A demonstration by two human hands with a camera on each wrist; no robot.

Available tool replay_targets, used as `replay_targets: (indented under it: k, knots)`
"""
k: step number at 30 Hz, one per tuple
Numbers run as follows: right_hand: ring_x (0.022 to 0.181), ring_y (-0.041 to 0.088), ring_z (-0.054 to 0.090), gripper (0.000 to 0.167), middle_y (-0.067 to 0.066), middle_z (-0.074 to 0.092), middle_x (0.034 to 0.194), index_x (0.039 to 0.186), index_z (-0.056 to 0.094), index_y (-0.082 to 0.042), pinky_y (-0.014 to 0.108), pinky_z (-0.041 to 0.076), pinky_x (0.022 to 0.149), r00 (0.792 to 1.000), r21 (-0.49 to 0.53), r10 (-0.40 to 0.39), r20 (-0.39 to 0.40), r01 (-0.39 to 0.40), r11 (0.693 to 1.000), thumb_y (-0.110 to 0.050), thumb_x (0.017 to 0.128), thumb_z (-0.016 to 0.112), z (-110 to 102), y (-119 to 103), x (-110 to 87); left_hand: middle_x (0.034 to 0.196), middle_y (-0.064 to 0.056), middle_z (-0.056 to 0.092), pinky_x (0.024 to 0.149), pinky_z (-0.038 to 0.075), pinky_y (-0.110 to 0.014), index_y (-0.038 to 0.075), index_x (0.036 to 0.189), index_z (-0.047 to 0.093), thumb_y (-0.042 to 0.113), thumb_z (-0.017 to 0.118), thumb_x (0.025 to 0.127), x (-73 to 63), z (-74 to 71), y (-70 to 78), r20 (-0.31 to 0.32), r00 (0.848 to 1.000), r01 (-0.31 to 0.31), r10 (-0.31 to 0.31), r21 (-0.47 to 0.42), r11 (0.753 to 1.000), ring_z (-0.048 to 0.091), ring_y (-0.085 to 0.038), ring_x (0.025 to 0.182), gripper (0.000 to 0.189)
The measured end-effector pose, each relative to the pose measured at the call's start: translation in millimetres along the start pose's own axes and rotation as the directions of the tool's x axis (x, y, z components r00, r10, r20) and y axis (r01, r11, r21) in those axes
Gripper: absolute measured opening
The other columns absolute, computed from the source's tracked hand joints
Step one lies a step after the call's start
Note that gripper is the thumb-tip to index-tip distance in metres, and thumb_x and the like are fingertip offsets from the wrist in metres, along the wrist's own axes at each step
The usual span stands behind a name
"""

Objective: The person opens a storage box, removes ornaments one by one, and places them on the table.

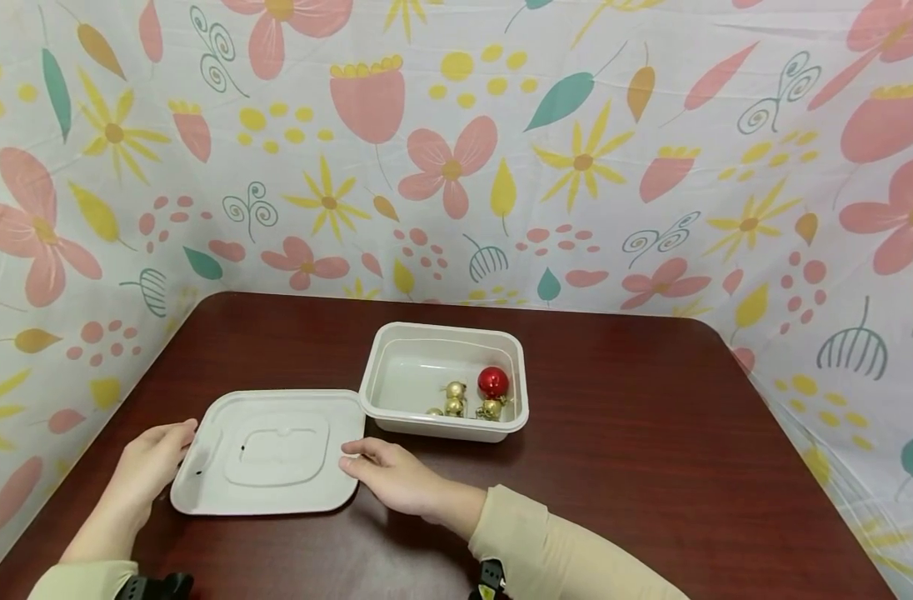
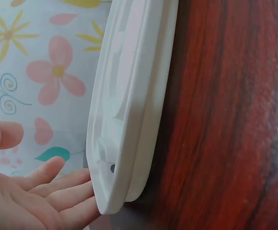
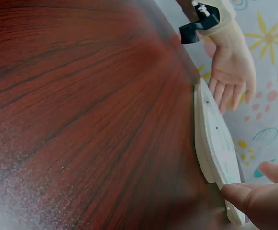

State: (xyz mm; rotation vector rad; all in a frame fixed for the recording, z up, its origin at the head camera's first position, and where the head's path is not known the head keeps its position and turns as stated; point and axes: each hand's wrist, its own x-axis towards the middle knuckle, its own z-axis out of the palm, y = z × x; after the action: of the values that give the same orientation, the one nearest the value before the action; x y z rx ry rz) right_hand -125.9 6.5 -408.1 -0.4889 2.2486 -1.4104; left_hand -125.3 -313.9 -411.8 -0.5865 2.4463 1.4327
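Note:
A white rectangular lid (image 1: 276, 492) lies flat on the table, left of a white plastic box (image 1: 426, 427). My left hand (image 1: 151, 462) is at the lid's left edge; in the left wrist view its straight fingertips (image 2: 83, 191) meet the lid's corner, thumb raised apart. At the opposite edge is my right hand (image 1: 400, 482), its fingers extended against the lid's rim in the right wrist view, thumb apart. Inside the box sit a shiny red ball (image 1: 493, 382) and several small gold balls (image 1: 454, 406), grouped toward the right.
The dark red-brown wooden table (image 1: 636, 467) has rounded far corners. A patterned cloth (image 1: 456, 167) with flowers and leaves hangs behind it and along both sides. The box's left rim meets or slightly overlaps the lid's upper right corner.

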Motion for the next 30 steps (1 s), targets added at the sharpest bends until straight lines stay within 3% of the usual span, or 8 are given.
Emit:
replay_targets:
  k: [8,15,23,30]
  knots:
    - [0.120,0.020,0.056,0.042,0.006,0.061,0.127,0.126,0.059,-0.010,0.027,0.045,0.100,1.000,-0.007,-0.008,0.027,0.008,1.000,-0.037,0.093,0.053,-3,2,2.0,0.145,-0.034,0.026,0.101,0.033,-0.062,-0.011,0.143,0.024,0.053,0.027,0.097,-5.1,7.4,12.6,-0.085,0.993,-0.077,0.085,0.093,0.993,0.028,-0.049,0.130,0.078]
    - [0.116,0.020,0.060,0.041,0.013,0.063,0.122,0.124,0.059,-0.003,0.019,0.046,0.096,0.995,-0.043,-0.083,0.063,0.085,0.995,-0.029,0.092,0.057,-25,-3,1.1,0.147,-0.031,0.028,0.105,0.031,-0.061,-0.004,0.143,0.032,0.051,0.034,0.097,-2.4,25.8,38.5,-0.148,0.969,-0.174,0.196,0.155,0.973,0.027,-0.047,0.135,0.071]
    - [0.112,0.016,0.060,0.035,0.007,0.066,0.117,0.120,0.062,-0.006,0.019,0.046,0.094,0.990,-0.117,-0.125,0.072,0.133,0.984,-0.028,0.094,0.056,-58,-12,-3.9,0.143,-0.026,0.039,0.104,0.037,-0.056,0.000,0.142,0.036,0.050,0.037,0.097,1.3,51.8,67.0,-0.092,0.949,-0.289,0.301,0.126,0.949,0.035,-0.042,0.133,0.067]
    - [0.108,0.012,0.059,0.032,0.003,0.067,0.114,0.118,0.064,-0.008,0.021,0.046,0.092,0.986,-0.185,-0.163,0.035,0.167,0.968,-0.027,0.095,0.055,-85,-20,-10.9,0.132,-0.026,0.052,0.100,0.044,-0.050,-0.001,0.136,0.045,0.036,0.045,0.098,7.7,75.5,82.5,-0.074,0.921,-0.376,0.381,0.077,0.923,0.049,-0.039,0.124,0.054]
